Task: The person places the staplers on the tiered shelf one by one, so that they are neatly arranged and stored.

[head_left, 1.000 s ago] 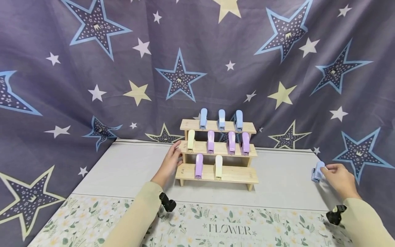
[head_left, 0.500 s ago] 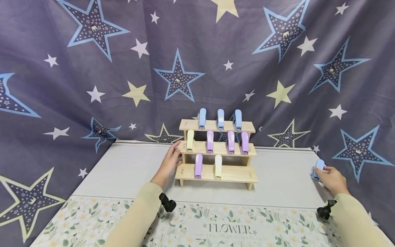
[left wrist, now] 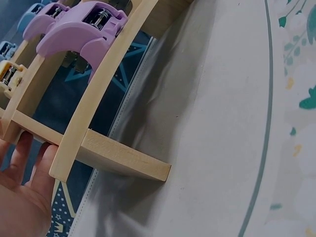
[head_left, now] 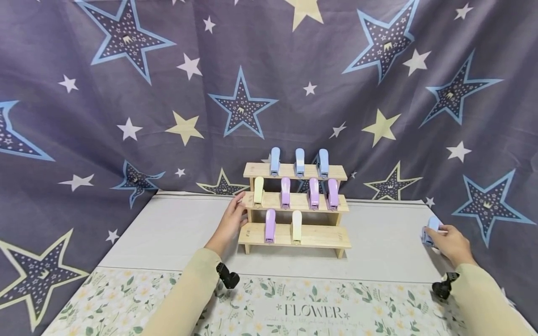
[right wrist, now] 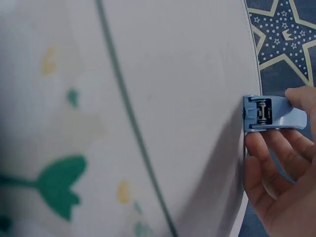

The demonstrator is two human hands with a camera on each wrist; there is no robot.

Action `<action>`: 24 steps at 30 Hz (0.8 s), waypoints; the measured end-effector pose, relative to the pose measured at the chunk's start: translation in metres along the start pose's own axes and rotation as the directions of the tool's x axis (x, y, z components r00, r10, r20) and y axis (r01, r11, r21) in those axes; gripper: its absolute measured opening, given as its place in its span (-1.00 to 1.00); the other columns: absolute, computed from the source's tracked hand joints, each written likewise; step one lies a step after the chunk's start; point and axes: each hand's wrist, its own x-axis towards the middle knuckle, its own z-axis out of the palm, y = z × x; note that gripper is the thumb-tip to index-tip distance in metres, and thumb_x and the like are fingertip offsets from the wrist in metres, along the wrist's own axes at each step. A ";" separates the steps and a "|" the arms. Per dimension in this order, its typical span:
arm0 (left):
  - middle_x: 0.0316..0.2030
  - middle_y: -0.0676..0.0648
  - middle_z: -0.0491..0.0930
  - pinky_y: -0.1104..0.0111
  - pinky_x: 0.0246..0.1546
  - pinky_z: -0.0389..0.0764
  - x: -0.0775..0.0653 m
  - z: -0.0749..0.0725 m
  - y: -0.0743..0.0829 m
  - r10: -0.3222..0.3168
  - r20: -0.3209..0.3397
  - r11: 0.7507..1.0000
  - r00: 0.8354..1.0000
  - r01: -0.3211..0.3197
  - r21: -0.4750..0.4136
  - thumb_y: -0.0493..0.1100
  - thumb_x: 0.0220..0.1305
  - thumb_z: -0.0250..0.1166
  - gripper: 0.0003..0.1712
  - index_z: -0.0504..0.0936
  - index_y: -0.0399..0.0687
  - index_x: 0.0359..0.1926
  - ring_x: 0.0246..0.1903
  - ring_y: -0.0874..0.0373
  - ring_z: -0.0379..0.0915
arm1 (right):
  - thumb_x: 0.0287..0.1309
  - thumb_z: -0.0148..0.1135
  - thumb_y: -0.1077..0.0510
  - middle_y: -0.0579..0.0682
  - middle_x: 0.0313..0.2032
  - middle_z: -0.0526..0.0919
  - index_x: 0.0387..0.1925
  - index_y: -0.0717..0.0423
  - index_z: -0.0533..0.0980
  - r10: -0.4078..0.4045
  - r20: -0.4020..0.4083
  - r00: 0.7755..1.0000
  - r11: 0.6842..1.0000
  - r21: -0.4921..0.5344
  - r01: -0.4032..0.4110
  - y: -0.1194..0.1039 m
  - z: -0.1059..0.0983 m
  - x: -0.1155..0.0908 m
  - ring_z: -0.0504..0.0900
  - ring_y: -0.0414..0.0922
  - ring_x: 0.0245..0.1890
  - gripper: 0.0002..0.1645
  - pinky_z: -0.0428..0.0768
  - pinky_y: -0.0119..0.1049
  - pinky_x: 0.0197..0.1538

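Note:
At the table's right side my right hand [head_left: 453,244] pinches a light blue hole punch [head_left: 430,231] between thumb and fingers. In the right wrist view the punch [right wrist: 271,113] shows a metal spring in its slot; its base is close to the table, and contact is unclear. My left hand [head_left: 229,224] holds the left end of a three-tier wooden rack [head_left: 321,235] at its middle tier. In the left wrist view its fingers [left wrist: 19,154] lie against the wood. Blue punches [head_left: 299,162] stand on top, a yellow one [head_left: 258,190] and purple ones [head_left: 285,192] in the middle, purple [head_left: 270,226] and yellow [head_left: 296,226] below.
The rack stands on a white table mat [head_left: 382,242] with a floral front band [head_left: 168,298] lettered FLOWER. Behind it hangs a dark curtain [head_left: 168,93] printed with stars. A black wrist camera [head_left: 227,276] sits on the left sleeve, another [head_left: 444,285] on the right.
My right hand has moved slightly left with the blue hole punch, which now looks more upright. The left hand keeps its place on the rack. The head view has shifted a little.

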 end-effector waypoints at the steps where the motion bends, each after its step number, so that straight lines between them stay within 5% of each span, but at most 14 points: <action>1: 0.35 -0.36 0.21 -0.13 0.35 0.29 0.000 0.000 -0.001 0.004 -0.004 1.000 1.000 -0.004 0.001 -0.11 0.64 -0.19 -0.43 0.07 -0.03 0.56 0.36 -0.32 0.17 | 0.41 0.00 -0.20 0.61 0.13 0.37 0.31 0.63 0.08 -0.014 0.004 1.000 1.000 -0.006 0.014 -0.001 0.000 -0.001 0.57 0.35 -0.05 -0.04 0.69 -0.15 -0.33; 9: 0.33 -0.36 0.24 -0.13 0.34 0.31 -0.002 0.001 0.001 0.009 -0.013 1.000 1.000 -0.008 0.007 -0.12 0.63 -0.18 -0.44 0.08 -0.04 0.56 0.35 -0.32 0.20 | 0.41 0.04 -0.18 0.48 -0.11 0.57 0.20 0.63 0.21 -0.151 0.045 0.988 0.986 -0.060 0.153 -0.014 0.001 -0.006 0.68 0.00 -0.36 -0.13 0.59 -0.29 -0.37; 24: 0.32 -0.37 0.23 -0.16 0.33 0.30 0.000 0.000 -0.002 0.018 -0.014 1.000 1.000 -0.018 -0.003 -0.14 0.63 -0.19 -0.44 0.09 -0.04 0.55 0.33 -0.33 0.21 | 0.35 0.21 -0.05 0.15 -0.25 0.66 -0.05 0.41 0.40 -0.385 0.150 0.911 0.921 -0.001 0.390 -0.087 0.019 -0.040 0.67 -0.08 -0.44 -0.46 0.63 -0.34 -0.42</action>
